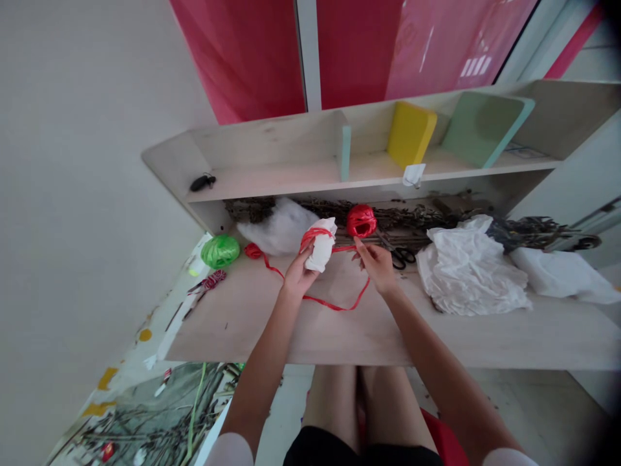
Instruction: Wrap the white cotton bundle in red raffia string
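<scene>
My left hand (299,273) grips a white wrapped bundle (322,248) above the desk; red ribbon is wound round its upper part. Between thumb and fingers, my right hand (373,262) pinches the red ribbon (339,308), which runs taut from the bundle. The rest of that strand loops down over the desk and back left to a small red ball (253,250). Just behind my right hand sits a larger red ball of ribbon (361,221). What is inside the white wrapping is hidden.
Black-handled scissors (402,257) lie right of my right hand. Crumpled white sheets (473,268) cover the right side. White fluff (279,226) and dry stems (417,220) fill the back under the shelf (272,181). A green ribbon ball (220,251) sits left.
</scene>
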Motion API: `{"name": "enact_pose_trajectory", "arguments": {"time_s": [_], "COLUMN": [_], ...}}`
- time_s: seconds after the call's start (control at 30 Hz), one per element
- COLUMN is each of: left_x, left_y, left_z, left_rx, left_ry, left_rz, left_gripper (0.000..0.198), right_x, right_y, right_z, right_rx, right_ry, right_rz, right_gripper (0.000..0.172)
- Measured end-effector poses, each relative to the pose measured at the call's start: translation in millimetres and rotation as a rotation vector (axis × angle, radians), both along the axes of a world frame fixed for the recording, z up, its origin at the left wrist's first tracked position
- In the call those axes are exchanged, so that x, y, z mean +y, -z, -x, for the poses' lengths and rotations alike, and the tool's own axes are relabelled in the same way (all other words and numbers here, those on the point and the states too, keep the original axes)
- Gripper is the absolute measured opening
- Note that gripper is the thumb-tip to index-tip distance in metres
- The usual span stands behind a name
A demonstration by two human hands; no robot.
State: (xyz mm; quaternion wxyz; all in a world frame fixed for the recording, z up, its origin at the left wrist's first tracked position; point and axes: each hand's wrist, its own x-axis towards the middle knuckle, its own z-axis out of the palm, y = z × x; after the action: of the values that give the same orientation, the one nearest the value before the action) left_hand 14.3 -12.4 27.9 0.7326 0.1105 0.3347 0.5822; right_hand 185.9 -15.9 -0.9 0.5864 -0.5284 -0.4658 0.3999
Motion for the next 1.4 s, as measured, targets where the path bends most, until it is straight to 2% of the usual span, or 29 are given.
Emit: {"name": "enact_pose_trajectory", "arguments": {"time_s": [0.1,0.27,0.57,0.77,0.83,1.0,1.23,1.4], "left_x": [1,2,-2,1,2,2,2,0], "left_y": [-1.8,-0.9,1.7,7.3,8.0,4.1,-1.0,-2.7], "left_z": [0,1,-1,-1,1,4,7,6], "left_rx": [0.022,0.047,0.039,0.025,0.022,0.008,0.024,0.037], "left_ry": [-0.008,-0.001,0.046,0.051,0.028,0.006,0.017,0.021], "left_rz": [0.016,0.042,0.018,0.0,0.01,0.005,-0.006,0.01], "left_gripper": [0.026,0.029,0.027,0.031,0.031,0.028,0.025,0.02], "right_x": [-4,-4,2,1,0,-2,-6,-7], "right_y": [-3.3,-3.8,3.8,5.7,4.2,-0.9,-8.3,-9.7], "right_z": [0,1,1,0,0,-1,-5,-4], "right_rx": [-0.093,-0.113,-0.011,-0.082,-0.081,-0.029,-0.049,-0.029], "right_ry": [-0.025,-0.061,-0.038,0.0,-0.021,-0.127,-0.203,-0.184], "right_rz": [-0.036,-0.049,0.049,0.033,0.038,0.172,0.092,0.136], "right_gripper": [0.051,0.054,0.058,0.058,0.057,0.051,0.053,0.054]}}
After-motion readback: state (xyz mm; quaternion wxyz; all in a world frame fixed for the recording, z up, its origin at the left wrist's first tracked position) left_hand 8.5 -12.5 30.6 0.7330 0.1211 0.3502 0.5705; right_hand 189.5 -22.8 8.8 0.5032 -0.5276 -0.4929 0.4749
